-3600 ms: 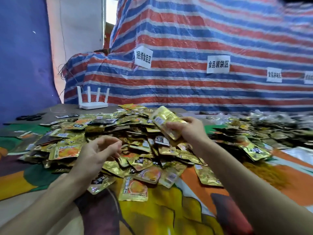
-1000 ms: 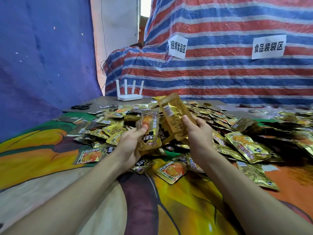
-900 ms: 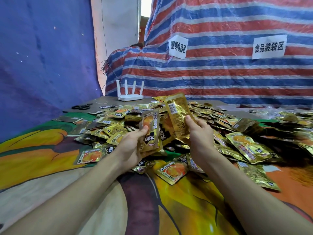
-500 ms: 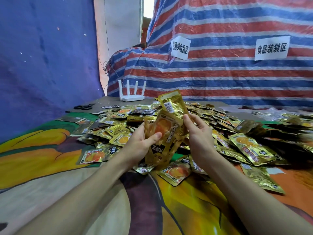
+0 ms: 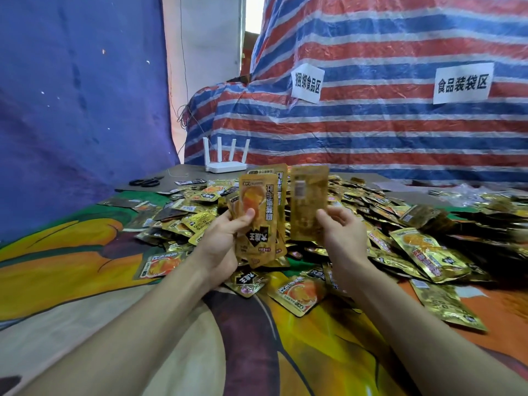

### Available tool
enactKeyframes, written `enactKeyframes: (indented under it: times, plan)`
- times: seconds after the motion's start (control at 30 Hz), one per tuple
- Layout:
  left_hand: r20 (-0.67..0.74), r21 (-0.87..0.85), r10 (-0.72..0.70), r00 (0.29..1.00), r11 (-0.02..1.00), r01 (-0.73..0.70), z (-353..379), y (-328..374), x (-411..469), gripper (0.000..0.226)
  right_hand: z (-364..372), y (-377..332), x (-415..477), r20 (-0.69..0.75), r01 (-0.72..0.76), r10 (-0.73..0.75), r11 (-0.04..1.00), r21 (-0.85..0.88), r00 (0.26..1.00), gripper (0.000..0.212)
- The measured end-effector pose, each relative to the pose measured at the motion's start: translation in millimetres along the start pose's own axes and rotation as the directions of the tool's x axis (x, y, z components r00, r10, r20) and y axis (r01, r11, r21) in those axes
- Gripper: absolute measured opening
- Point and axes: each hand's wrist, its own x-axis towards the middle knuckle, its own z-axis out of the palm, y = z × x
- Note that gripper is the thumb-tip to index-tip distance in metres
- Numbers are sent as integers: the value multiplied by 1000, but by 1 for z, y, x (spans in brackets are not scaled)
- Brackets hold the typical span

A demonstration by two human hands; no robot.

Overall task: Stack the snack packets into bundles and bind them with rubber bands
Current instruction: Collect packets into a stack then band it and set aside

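A big heap of gold snack packets (image 5: pixel 357 212) covers the middle and right of the table. My left hand (image 5: pixel 225 241) grips a small upright stack of gold packets (image 5: pixel 263 218), thumb pressed on the front one. Just right of it, my right hand (image 5: pixel 340 232) holds another gold packet (image 5: pixel 308 204) upright, its back side toward me and blurred. The two hands are close together above the near edge of the heap. No rubber band is visible.
A colourful printed cloth (image 5: pixel 85 267) covers the table. A white router (image 5: pixel 225 158) and black scissors (image 5: pixel 144 182) lie at the far left edge. Striped tarp with paper signs (image 5: pixel 460 82) rises behind. Loose packets (image 5: pixel 297 292) lie just in front of my hands.
The left hand took a packet from the heap and raised it. The packets came together in the left hand as a stack, and the right hand now holds one packet beside it.
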Motion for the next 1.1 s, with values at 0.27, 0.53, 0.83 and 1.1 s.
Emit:
enactKeyframes:
  times: [0.27, 0.53, 0.83, 1.1]
  plan:
    - [-81, 194, 63, 995, 980, -46, 11, -13, 2, 31, 19, -3, -23, 535, 22, -9, 1000, -17, 845, 47]
    - [231, 354, 196, 953, 895, -270, 15, -4, -12, 26, 26, 2, -28, 377, -2, -20, 998, 58, 926, 14]
    - [388, 353, 219, 895, 862, -364, 8, -7, -17, 27, 40, 6, -34, 427, -295, 144, 903, 312, 893, 35]
    - [244, 325, 246, 938, 891, -318, 4, -18, -14, 20, 10, -19, -13, 395, 84, 35, 957, -279, 918, 22]
